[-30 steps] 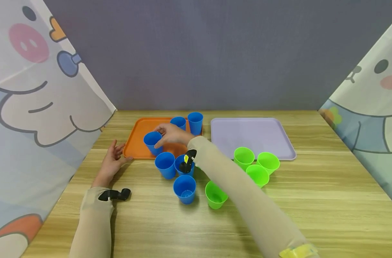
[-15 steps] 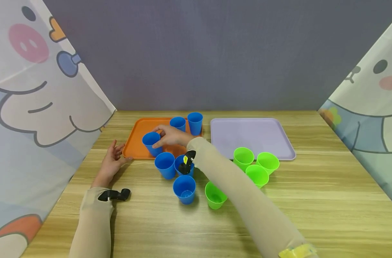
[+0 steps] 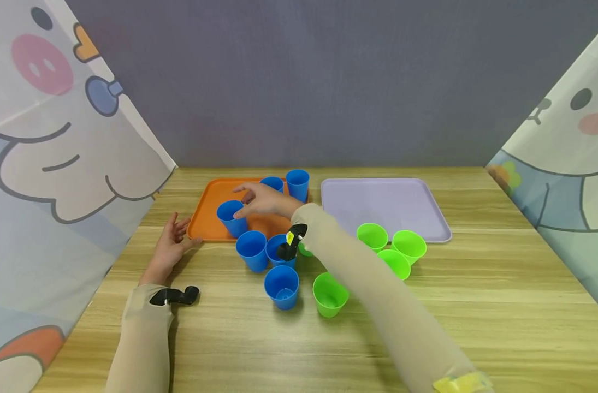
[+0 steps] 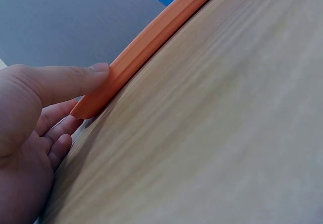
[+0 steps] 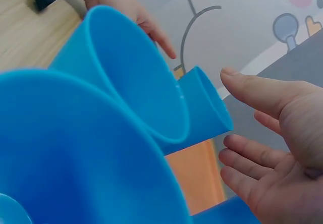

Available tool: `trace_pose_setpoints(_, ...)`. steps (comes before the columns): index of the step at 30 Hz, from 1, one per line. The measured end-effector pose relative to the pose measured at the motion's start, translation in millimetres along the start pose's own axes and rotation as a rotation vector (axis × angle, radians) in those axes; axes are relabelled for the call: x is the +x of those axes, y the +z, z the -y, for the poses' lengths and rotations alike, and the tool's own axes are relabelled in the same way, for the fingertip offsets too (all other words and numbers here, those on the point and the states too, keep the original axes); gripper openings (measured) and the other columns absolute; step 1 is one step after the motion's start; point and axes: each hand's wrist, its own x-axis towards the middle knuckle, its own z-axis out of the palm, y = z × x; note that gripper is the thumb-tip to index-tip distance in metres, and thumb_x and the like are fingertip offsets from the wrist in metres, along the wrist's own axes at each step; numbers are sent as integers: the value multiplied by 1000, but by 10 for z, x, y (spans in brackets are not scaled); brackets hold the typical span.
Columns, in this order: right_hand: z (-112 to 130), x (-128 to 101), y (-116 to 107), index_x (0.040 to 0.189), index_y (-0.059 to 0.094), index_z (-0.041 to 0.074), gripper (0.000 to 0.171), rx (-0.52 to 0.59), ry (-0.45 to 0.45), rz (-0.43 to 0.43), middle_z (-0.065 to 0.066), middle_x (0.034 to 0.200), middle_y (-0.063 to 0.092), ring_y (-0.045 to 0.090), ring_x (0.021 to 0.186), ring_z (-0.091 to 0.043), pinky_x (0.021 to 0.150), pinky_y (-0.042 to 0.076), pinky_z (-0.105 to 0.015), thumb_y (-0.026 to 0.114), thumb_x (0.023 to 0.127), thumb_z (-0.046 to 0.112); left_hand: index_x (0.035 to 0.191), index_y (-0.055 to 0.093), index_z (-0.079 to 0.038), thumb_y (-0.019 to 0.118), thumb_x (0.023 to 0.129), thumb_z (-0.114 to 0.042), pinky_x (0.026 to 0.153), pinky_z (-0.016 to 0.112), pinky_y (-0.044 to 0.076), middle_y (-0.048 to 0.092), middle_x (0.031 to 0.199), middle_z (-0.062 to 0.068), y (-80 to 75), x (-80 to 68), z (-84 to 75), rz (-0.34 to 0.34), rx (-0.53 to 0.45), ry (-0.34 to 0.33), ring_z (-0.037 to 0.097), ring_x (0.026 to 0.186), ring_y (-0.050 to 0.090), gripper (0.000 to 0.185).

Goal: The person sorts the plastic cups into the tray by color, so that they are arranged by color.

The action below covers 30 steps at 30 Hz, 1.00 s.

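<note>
In the head view, my right hand point(image 3: 263, 200) is beside a blue cup point(image 3: 232, 219) standing upright at the front of the orange tray point(image 3: 206, 218). The right wrist view shows its thumb and fingers point(image 5: 247, 176) spread apart, with a gap between them and the cup point(image 5: 202, 105). Two more blue cups point(image 3: 297, 184) stand at the tray's back right. My left hand point(image 3: 171, 244) touches the tray's front left corner, its thumb point(image 4: 75, 81) straight against the rim point(image 4: 113, 77) and its other fingers loosely bent around the corner.
Several blue cups point(image 3: 282, 288) stand in front of the orange tray. Several green cups point(image 3: 330, 295) are to the right, partly behind my right forearm. A lilac tray point(image 3: 382, 204) lies at the back right. A grey wall point(image 3: 328, 82) rises behind the table.
My right hand has let go of the blue cup on the orange tray and moved slightly up and right, fingers spreading. The cup has shifted slightly left. My left hand stays at the tray's corner.
</note>
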Motion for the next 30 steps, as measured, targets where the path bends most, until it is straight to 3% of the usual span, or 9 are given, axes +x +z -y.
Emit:
trace_pose_setpoints(16,72,-350,-290,147,47,10,68,48,-94,74,-11,138,56,50,130,-24,101,46,-30,79,87,17,157,-12,-2,65,93,4,113,55,20,21,159,27,1,17,5,-1,5,3,44,143,23,100)
trace_pose_setpoints(25,-34,-484,-331,143,50,6,65,39,-77,85,-12,129,58,53,124,-31,97,47,-27,79,86,14,157,-11,-3,67,93,0,111,49,23,22,160,25,4,-23,-27,-1,22,7,43,142,26,102)
trace_pose_setpoints(30,-102,-563,-325,143,48,1,64,44,-85,136,-16,131,57,53,124,-33,99,46,-28,78,87,9,157,-12,-2,67,93,2,111,51,22,22,159,26,1,0,-4,-1,14,10,44,142,25,101)
